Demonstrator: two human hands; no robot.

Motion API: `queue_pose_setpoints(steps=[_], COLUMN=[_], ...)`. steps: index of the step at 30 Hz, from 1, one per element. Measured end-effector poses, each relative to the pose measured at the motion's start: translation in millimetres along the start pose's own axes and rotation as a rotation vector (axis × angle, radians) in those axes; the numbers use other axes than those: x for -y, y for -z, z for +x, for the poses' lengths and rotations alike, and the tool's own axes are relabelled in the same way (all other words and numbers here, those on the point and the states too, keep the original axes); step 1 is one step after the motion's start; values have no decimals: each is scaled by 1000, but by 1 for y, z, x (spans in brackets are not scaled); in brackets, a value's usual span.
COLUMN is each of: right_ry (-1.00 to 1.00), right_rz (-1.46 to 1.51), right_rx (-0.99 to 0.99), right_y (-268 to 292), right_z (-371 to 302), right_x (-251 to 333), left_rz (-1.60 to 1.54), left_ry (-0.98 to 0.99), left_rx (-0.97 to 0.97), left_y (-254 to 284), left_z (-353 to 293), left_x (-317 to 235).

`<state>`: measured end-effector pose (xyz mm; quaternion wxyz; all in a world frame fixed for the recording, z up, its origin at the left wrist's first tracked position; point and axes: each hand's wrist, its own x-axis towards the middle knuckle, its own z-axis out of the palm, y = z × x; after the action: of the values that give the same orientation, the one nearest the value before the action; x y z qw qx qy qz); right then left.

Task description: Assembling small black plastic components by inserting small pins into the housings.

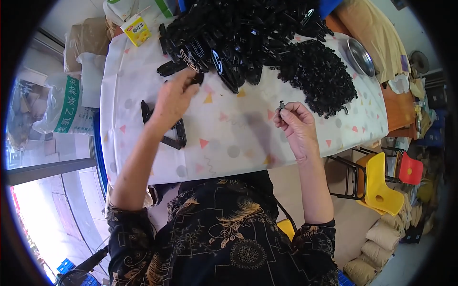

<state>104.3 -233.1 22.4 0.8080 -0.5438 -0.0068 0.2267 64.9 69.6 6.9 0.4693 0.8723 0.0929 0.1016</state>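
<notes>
My left hand (pixel 172 101) is at the near left edge of a large heap of long black plastic parts (pixel 238 35). Its fingers are bent around the end of a black plastic part (pixel 198 78), partly hidden by the hand. Between thumb and forefinger, my right hand (pixel 298 121) pinches a small black plastic piece (pixel 281 104) above the table. Just beyond it lies a spread pile of small black pieces (pixel 319 74). Several long black parts (pixel 179 133) rest on the cloth beside my left forearm.
A patterned white cloth covers the table (pixel 224 157). A yellow drink carton (pixel 136 31) stands at the far left, and a round metal dish (pixel 360 57) sits at the right. Yellow chairs (pixel 381 186) and stacked sacks (pixel 377 252) are on the floor to the right.
</notes>
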Motion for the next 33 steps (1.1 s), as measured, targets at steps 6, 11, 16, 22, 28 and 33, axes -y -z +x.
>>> queue_pose_setpoints(steps=[6,11,16,22,28,33], right_ry=[-31,256,529,513,415,137], right_rz=[-30,-577,-1017,-1187,-1112,-763], right_rx=[36,246,406,538,546,249], right_y=[-12,-19,-26,-31,-26,-18], right_z=[-18,-30,-34,-34,-19,-14], right_x=[-5,-1,9,17,7,-19], left_rz=[-952,-1023,-835,-621,-634,-692], left_ry=[306,379,301,289,298,301], left_rx=[467,598,634,658,603,565], left_y=[-44,-63,-67,-70,-77,-76], left_z=[-51,-64,-65,-67,-72,-72], left_x=[-40,-51,-50,-59,-49,-45])
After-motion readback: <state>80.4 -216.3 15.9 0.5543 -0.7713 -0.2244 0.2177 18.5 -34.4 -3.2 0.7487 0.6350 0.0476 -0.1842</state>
